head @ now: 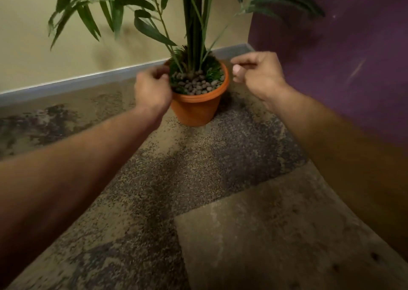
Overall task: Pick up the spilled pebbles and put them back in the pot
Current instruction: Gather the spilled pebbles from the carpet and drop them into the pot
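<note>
I have both hands at the pot point(196, 110): my left hand point(152, 88) curled at its rim, my right hand point(258, 75) beside it, fingers pinched together; what they hold, I cannot tell. The pebbles point(198, 84) lie heaped between my hands. I see none on the carpet point(220, 190), so little looks left.

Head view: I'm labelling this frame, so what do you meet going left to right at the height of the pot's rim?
Beige wall → left hand → pebbles in the orange pot → right hand → purple wall.
</note>
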`<state>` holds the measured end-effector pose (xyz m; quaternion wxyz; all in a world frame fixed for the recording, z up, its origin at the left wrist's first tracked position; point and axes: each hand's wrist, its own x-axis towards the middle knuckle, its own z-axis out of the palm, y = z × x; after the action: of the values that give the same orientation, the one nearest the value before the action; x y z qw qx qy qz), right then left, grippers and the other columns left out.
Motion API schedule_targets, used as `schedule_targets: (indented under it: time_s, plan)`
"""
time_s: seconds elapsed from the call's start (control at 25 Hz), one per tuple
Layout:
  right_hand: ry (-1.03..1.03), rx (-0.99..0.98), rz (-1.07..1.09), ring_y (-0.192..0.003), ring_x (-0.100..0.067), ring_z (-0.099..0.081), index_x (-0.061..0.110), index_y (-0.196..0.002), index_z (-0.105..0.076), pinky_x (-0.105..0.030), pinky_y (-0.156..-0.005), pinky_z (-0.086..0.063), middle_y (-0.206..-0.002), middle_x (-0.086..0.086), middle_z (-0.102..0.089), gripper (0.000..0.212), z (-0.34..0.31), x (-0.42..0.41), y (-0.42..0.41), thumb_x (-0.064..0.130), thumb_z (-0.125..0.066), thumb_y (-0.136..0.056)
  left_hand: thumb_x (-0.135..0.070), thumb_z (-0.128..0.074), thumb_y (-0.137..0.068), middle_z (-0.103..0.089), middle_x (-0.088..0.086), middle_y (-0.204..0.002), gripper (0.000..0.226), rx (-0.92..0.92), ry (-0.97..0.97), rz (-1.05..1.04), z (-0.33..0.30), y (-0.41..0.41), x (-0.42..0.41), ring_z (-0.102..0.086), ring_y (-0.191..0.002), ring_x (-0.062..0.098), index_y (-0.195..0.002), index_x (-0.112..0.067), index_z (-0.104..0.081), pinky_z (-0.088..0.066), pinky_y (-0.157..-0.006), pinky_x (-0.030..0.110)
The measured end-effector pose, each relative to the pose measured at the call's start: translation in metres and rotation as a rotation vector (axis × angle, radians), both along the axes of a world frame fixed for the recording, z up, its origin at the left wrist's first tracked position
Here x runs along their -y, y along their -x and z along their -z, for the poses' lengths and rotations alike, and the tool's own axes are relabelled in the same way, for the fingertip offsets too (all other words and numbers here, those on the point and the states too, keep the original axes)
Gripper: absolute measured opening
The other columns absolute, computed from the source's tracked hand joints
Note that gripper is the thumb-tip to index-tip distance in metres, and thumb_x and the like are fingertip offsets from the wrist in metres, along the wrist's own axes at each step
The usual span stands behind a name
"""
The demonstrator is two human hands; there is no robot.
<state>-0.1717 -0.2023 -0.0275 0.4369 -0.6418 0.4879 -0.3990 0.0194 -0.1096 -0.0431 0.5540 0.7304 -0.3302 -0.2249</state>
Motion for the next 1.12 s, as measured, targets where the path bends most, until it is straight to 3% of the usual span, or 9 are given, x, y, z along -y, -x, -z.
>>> schedule_targets:
  time_s: [0.12, 0.24, 0.36, 0.44, 0.56, 0.68, 0.76, 0.92, 1.12]
  plan:
    - [0.014, -0.010, -0.010, -0.084, -0.015, -0.067, 0.013, -0.100, -0.072, -0.028, -0.082, -0.057, -0.086, -0.001, -0.068, 0.016, 0.022, -0.043, 0.048, 0.009, -0.066, -0.086, -0.017, -0.052, -0.092, -0.068, 0.002, -0.110, 0.019, 0.220, 0.049, 0.102, 0.034, 0.045, -0.051, -0.063, -0.100, 0.013, -0.105, -0.020, -0.067, -0.050, -0.093, 0.026]
    - [-0.053, -0.100, -0.034, -0.082, -0.008, -0.065, 0.009, -0.104, -0.070, -0.020, -0.078, -0.052, -0.093, -0.006, -0.071, 0.020, 0.052, -0.101, 0.098, 0.007, -0.069, -0.084, -0.017, -0.058, -0.091, -0.064, 0.005, -0.110, 0.017, 0.357, 0.046, 0.521, 0.059, 0.109, -0.100, -0.059, -0.097, 0.009, -0.106, -0.017, -0.066, -0.045, -0.085, 0.013]
    - [-0.166, -0.153, -0.041, -0.093, -0.010, -0.064, 0.006, -0.110, -0.068, -0.019, -0.085, -0.050, -0.103, -0.006, -0.070, 0.025, 0.080, -0.158, 0.158, 0.005, -0.069, -0.085, -0.022, -0.063, -0.091, -0.060, 0.007, -0.125, 0.028, 0.505, -0.053, 0.990, 0.085, 0.159, -0.139, -0.054, -0.117, 0.015, -0.117, -0.013, -0.064, -0.036, -0.104, 0.020]
    - [-0.198, -0.241, -0.031, -0.098, -0.011, -0.065, 0.006, -0.112, -0.068, -0.018, -0.087, -0.049, -0.109, -0.006, -0.070, 0.026, 0.095, -0.194, 0.198, 0.007, -0.069, -0.085, -0.025, -0.067, -0.088, -0.056, 0.013, -0.132, 0.038, 0.565, -0.112, 1.221, 0.099, 0.186, -0.159, -0.051, -0.124, 0.023, -0.123, -0.011, -0.062, -0.029, -0.107, 0.018]
    - [-0.240, -0.420, 0.021, -0.102, -0.008, -0.065, 0.016, -0.112, -0.070, -0.003, -0.081, -0.043, -0.115, -0.001, -0.071, 0.027, 0.107, -0.244, 0.243, 0.018, -0.071, -0.085, -0.042, -0.068, -0.084, -0.051, 0.012, -0.140, 0.052, 0.757, -0.138, 1.442, 0.112, 0.213, -0.178, -0.048, -0.129, 0.029, -0.129, -0.017, -0.058, -0.030, -0.109, 0.026]
    - [-0.309, -0.576, -0.013, -0.113, -0.014, -0.061, 0.023, -0.122, -0.064, -0.018, -0.093, -0.044, -0.126, 0.001, -0.065, 0.039, 0.116, -0.292, 0.266, 0.032, -0.070, -0.085, -0.060, -0.057, -0.083, -0.038, 0.001, -0.149, 0.063, 1.040, -0.157, 1.633, 0.120, 0.225, -0.201, -0.038, -0.135, 0.023, -0.138, -0.031, -0.045, -0.036, -0.111, 0.040]
    - [-0.363, -0.675, -0.098, -0.116, -0.018, -0.057, 0.027, -0.131, -0.055, -0.027, -0.096, -0.043, -0.129, 0.001, -0.060, 0.050, 0.123, -0.325, 0.272, 0.041, -0.067, -0.085, -0.060, -0.058, -0.082, -0.040, -0.001, -0.143, 0.063, 1.135, -0.201, 1.689, 0.127, 0.224, -0.219, -0.039, -0.128, 0.023, -0.137, -0.034, -0.043, -0.041, -0.104, 0.041]
    - [-0.365, -0.768, -0.229, -0.118, -0.024, -0.050, 0.028, -0.136, -0.048, -0.029, -0.096, -0.039, -0.128, -0.005, -0.052, 0.059, 0.135, -0.368, 0.262, 0.028, -0.072, -0.082, -0.044, -0.059, -0.089, -0.043, 0.003, -0.130, 0.046, 1.087, -0.289, 1.764, 0.136, 0.221, -0.233, -0.041, -0.119, 0.025, -0.130, -0.027, -0.050, -0.044, -0.097, 0.039]
    - [-0.224, -0.828, -0.309, -0.110, -0.025, -0.057, 0.015, -0.116, -0.066, -0.031, -0.094, -0.046, -0.113, -0.008, -0.063, 0.032, 0.137, -0.367, 0.253, 0.007, -0.066, -0.085, -0.018, -0.067, -0.087, -0.062, 0.005, -0.108, 0.019, 0.869, -0.173, 1.825, 0.140, 0.222, -0.229, -0.057, -0.106, 0.025, -0.105, -0.014, -0.067, -0.043, -0.095, 0.033]
